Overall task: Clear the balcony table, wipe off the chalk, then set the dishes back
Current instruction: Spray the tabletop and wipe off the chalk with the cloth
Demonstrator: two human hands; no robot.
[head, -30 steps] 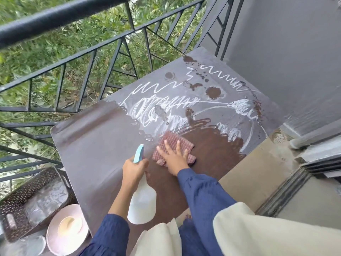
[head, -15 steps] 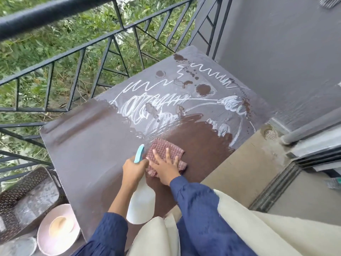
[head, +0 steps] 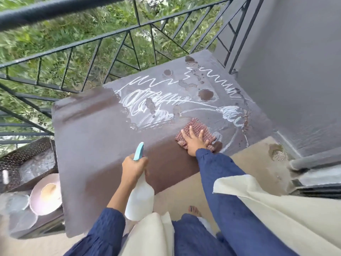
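The brown balcony table is wet and dark on its near and left parts. White chalk scribbles and water blots cover its far right half. My right hand presses flat, fingers spread, on a red checked cloth at the table's near right edge, next to the chalk. My left hand grips the neck of a white spray bottle with a blue trigger, held over the near edge.
Left of the table, on a low surface, sit a pink plate, glass dishes and a perforated metal tray. A black railing runs behind the table. A grey wall stands at right, with a floor drain below it.
My right hand has slid the cloth to the right along the table's near side, toward the chalk at the right edge. The left hand with the bottle has stayed in place.
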